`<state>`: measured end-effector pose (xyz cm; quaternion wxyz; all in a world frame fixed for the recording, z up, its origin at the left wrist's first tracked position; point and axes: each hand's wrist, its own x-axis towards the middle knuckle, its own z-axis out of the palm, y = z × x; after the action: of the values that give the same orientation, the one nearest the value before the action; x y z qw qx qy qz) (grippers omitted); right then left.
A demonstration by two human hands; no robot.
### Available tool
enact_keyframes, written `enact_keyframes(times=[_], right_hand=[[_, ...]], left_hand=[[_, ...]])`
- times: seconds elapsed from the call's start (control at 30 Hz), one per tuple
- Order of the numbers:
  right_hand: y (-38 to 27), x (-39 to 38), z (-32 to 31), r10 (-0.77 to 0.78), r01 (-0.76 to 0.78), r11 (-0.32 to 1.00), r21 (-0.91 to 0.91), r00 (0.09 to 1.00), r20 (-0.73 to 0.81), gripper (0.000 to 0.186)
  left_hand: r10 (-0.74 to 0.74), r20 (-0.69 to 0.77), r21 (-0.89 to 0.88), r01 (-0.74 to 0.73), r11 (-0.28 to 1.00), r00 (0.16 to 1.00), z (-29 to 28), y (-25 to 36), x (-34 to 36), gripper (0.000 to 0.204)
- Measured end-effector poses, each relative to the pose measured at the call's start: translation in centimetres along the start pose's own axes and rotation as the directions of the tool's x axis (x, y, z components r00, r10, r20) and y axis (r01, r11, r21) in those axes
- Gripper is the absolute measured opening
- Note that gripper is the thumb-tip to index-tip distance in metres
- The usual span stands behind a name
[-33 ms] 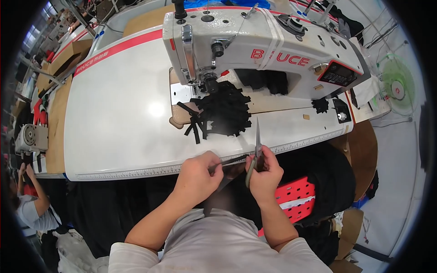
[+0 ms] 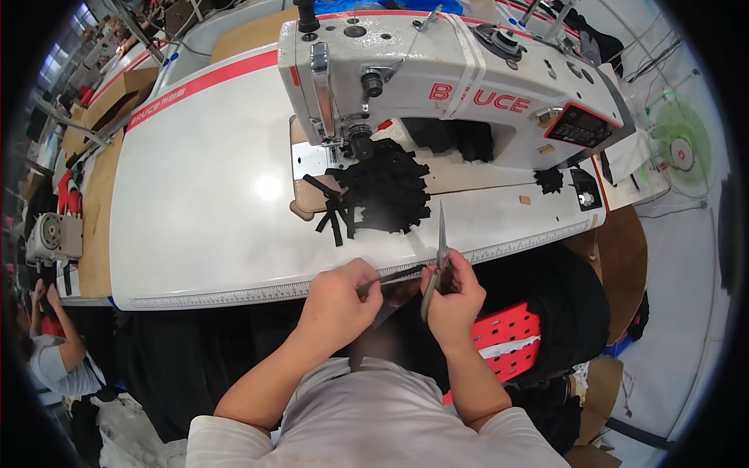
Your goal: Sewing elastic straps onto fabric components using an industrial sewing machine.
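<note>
At the table's front edge, my left hand [image 2: 343, 303] is closed, pinching one end of a narrow black fabric strip [image 2: 402, 274]. The strip runs to the fingers of my right hand [image 2: 456, 304], which grip a pair of scissors [image 2: 442, 246] with the blades pointing away from me. The blades look closed together; whether the right fingertips also pinch the strip, I cannot tell. Beyond my hands a heap of short black strips [image 2: 386, 187] lies on the table, with several loose ones at its left side. It reaches up to the needle area of a white sewing machine [image 2: 421, 70].
A ruler tape [image 2: 226, 296] runs along the front edge of the white table [image 2: 195, 195]. A small black pile [image 2: 548, 181] lies at the right. Black fabric and a red perforated piece [image 2: 507, 331] are below the edge. Another person [image 2: 62, 351] works at far left; a green fan [image 2: 681, 148] stands right.
</note>
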<state>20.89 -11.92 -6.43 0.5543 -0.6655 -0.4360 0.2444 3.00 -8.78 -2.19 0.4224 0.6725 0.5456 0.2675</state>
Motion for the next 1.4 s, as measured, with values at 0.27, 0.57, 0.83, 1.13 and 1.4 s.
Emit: enact_keyframes(times=[0.27, 0.57, 0.83, 1.13, 1.4], right_hand=[[-0.9, 0.8, 0.1, -0.038, 0.040, 0.999, 0.037, 0.999, -0.032, 0.032], [-5.8, 2.0, -3.2, 0.032, -0.171, 0.967, 0.190, 0.818, 0.574, 0.044], [-5.4, 2.3, -2.1, 0.298, -0.514, 0.857, 0.013, 0.518, 0.802, 0.040], [-4.3, 2.7, -0.4, 0.146, -0.233, 0.972, 0.031, 0.700, 0.699, 0.042], [-4.7, 4.0, 0.6, 0.155, -0.166, 0.985, -0.051, 0.709, 0.688, 0.047]], left_hand=[[-0.020, 0.057, -0.060, 0.024, 0.998, 0.998, -1.3, 1.4, 1.0, 0.008], [-0.151, 0.138, -0.374, 0.192, 0.907, 0.979, -5.8, 4.7, 8.7, 0.007], [-0.190, 0.215, -0.499, 0.274, 0.822, 0.958, -6.6, 3.0, 8.5, 0.012], [-0.195, 0.254, -0.449, 0.293, 0.844, 0.948, -6.8, 1.8, 8.8, 0.011], [-0.249, 0.200, -0.495, 0.317, 0.809, 0.948, -7.3, 0.8, 9.0, 0.006]])
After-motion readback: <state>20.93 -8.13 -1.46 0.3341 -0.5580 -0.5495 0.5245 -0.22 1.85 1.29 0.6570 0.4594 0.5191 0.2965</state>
